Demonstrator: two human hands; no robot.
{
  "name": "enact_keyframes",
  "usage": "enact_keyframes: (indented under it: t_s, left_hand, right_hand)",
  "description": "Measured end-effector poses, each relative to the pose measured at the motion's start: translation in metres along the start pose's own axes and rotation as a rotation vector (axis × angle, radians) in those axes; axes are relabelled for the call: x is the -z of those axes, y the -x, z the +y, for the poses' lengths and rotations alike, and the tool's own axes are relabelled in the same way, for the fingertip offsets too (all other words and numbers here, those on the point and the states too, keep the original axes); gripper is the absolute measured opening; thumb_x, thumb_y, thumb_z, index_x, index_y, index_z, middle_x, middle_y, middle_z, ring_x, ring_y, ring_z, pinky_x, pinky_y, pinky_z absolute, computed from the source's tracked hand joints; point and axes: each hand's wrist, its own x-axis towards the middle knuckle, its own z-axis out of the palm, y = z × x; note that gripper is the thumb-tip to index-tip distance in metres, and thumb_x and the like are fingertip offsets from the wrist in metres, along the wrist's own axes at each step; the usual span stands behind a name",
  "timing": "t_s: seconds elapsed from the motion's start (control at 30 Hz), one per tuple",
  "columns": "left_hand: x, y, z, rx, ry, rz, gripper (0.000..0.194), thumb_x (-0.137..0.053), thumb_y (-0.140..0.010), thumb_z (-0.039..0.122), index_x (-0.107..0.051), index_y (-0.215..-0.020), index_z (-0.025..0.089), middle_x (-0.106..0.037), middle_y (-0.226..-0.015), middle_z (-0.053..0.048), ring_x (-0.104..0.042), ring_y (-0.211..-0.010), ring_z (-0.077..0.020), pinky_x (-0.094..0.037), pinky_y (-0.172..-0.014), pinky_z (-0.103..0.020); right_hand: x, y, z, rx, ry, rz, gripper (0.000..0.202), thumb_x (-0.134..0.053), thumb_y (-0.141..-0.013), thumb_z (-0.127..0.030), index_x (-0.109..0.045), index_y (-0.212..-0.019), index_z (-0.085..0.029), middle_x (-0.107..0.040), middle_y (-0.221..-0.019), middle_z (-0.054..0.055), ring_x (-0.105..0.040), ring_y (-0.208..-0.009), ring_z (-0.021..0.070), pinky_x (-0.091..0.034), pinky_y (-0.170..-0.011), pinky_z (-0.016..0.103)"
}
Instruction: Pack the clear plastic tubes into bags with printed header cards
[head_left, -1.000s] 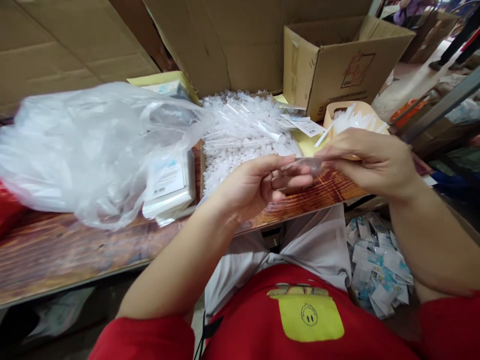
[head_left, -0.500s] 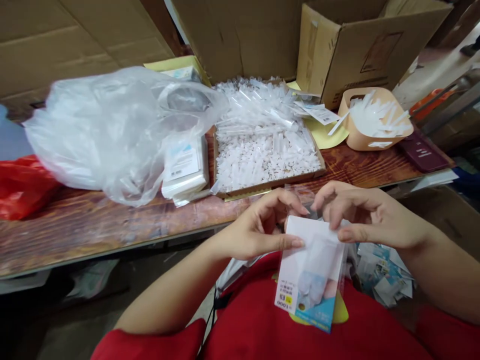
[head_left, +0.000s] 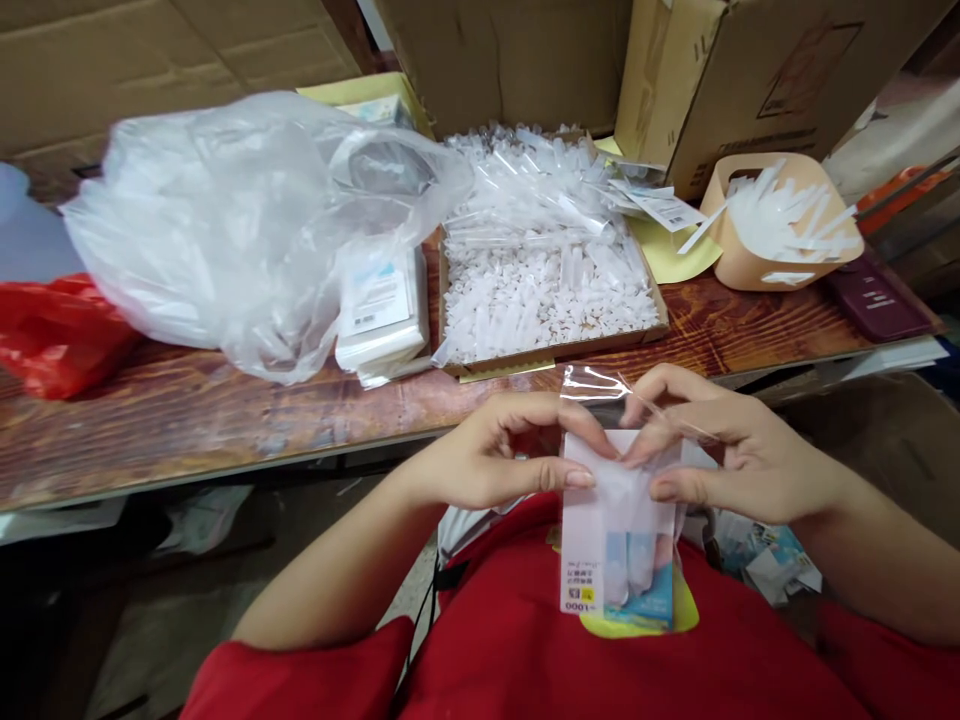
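Observation:
Between my hands hangs a clear plastic bag (head_left: 596, 383) with a printed card (head_left: 581, 530) inside, white with a blue picture side and print along its lower end. Pale, translucent pieces (head_left: 626, 575) lie over the card. My left hand (head_left: 517, 455) pinches the bag's left edge, thumb in front and index finger near the opening. Opposite it, my right hand (head_left: 720, 450) grips the right edge, thumb on the front and fingers curled at the top. The bag's upper flap stands up clear above the card.
On the wooden table (head_left: 247, 430) sit a shallow box of small white pieces (head_left: 555, 355), a stack of bagged cards (head_left: 382, 310), a large plastic bag (head_left: 202, 240), a red bag (head_left: 64, 335) and a peach bin of white strips (head_left: 784, 270). Packed bags (head_left: 772, 560) lie low at right.
My fingers have moved further over the card's top, and the clear flap now stands up above it. The card hangs straighter. The view has shifted slightly.

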Motion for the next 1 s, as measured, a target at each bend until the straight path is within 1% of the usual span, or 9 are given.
enact_keyframes:
  t_s: [0.1, 0.27, 0.43, 0.5, 0.57, 0.7, 0.83, 0.93, 1.0]
  left_hand:
    - [0.0, -0.001, 0.003, -0.014, -0.065, 0.002, 0.007, -0.076, -0.085, 0.018, -0.079, -0.091, 0.017, -0.08, -0.091, -0.009, -0.075, -0.084, -0.0181, -0.058, -0.073, -0.023]
    - [-0.002, 0.0, 0.006, -0.063, -0.157, -0.017, 0.011, -0.075, -0.087, 0.022, -0.082, -0.094, 0.016, -0.081, -0.089, -0.011, -0.075, -0.081, -0.0194, -0.058, -0.075, -0.026]
    - [-0.006, 0.004, 0.006, 0.014, -0.153, 0.179, 0.023, -0.069, -0.095, 0.036, -0.085, -0.1, 0.02, -0.082, -0.096, -0.012, -0.076, -0.087, -0.0207, -0.058, -0.077, -0.026]
    - [-0.006, 0.004, 0.006, -0.019, -0.196, 0.221, 0.023, -0.07, -0.094, 0.035, -0.085, -0.107, 0.023, -0.082, -0.1, -0.012, -0.076, -0.091, -0.0212, -0.058, -0.08, -0.026]
    - [-0.006, 0.002, 0.007, -0.05, -0.258, 0.216, 0.023, -0.072, -0.093, 0.032, -0.083, -0.112, 0.024, -0.082, -0.1, -0.011, -0.075, -0.09, -0.0206, -0.058, -0.083, -0.027]
    - [-0.004, -0.002, 0.01, -0.096, -0.342, 0.163, 0.024, -0.073, -0.093, 0.031, -0.082, -0.114, 0.023, -0.082, -0.102, -0.013, -0.076, -0.088, -0.0207, -0.058, -0.079, -0.027]
    - [-0.003, -0.005, 0.012, -0.15, -0.384, 0.104, 0.025, -0.072, -0.093, 0.029, -0.082, -0.114, 0.021, -0.082, -0.1, -0.013, -0.075, -0.087, -0.0209, -0.057, -0.077, -0.027]
    - [-0.003, -0.005, 0.013, -0.202, -0.352, 0.066, 0.023, -0.071, -0.094, 0.026, -0.082, -0.113, 0.02, -0.082, -0.096, -0.012, -0.075, -0.087, -0.0196, -0.057, -0.078, -0.026]
    - [-0.002, -0.005, 0.012, -0.209, -0.346, 0.06, 0.022, -0.07, -0.095, 0.027, -0.083, -0.112, 0.021, -0.081, -0.095, -0.011, -0.074, -0.086, -0.0189, -0.057, -0.078, -0.026]
  right_hand:
    - [-0.003, 0.003, 0.002, -0.038, -0.018, 0.088, 0.012, -0.083, -0.083, -0.03, -0.075, -0.08, -0.022, -0.059, -0.094, 0.003, -0.061, -0.084, 0.0135, -0.054, -0.074, 0.024]
    - [-0.005, 0.005, 0.0, -0.066, -0.028, -0.048, 0.012, -0.079, -0.087, -0.032, -0.077, -0.084, -0.021, -0.062, -0.101, 0.006, -0.065, -0.092, 0.0155, -0.055, -0.08, 0.028]
    - [0.001, 0.004, 0.002, -0.082, -0.178, 0.222, 0.008, -0.078, -0.088, -0.031, -0.075, -0.087, -0.024, -0.067, -0.088, 0.004, -0.065, -0.084, 0.0157, -0.056, -0.074, 0.027]
    - [0.003, 0.003, 0.004, -0.132, -0.258, 0.255, 0.013, -0.081, -0.086, -0.034, -0.073, -0.085, -0.023, -0.068, -0.085, 0.004, -0.064, -0.081, 0.0157, -0.054, -0.071, 0.027]
    - [0.005, 0.001, 0.005, -0.202, -0.34, 0.203, 0.023, -0.081, -0.085, -0.043, -0.074, -0.084, -0.022, -0.067, -0.085, 0.005, -0.062, -0.078, 0.0158, -0.052, -0.067, 0.027]
    - [0.012, -0.004, 0.003, -0.317, -0.553, 0.017, 0.042, -0.067, -0.09, -0.06, -0.072, -0.08, -0.02, -0.063, -0.084, 0.007, -0.058, -0.078, 0.0189, -0.051, -0.067, 0.032]
    - [0.015, -0.01, 0.005, -0.36, -0.625, -0.136, 0.038, -0.073, -0.086, -0.054, -0.066, -0.073, -0.019, -0.054, -0.077, 0.004, -0.051, -0.074, 0.0169, -0.046, -0.066, 0.03]
    - [0.016, -0.013, 0.007, -0.303, -0.608, -0.195, 0.04, -0.073, -0.087, -0.053, -0.06, -0.071, -0.019, -0.049, -0.075, 0.002, -0.047, -0.071, 0.0148, -0.042, -0.063, 0.028]
    - [0.019, -0.014, 0.005, -0.238, -0.5, -0.184, 0.039, -0.068, -0.092, -0.052, -0.058, -0.073, -0.019, -0.051, -0.078, 0.002, -0.049, -0.073, 0.0147, -0.043, -0.064, 0.027]
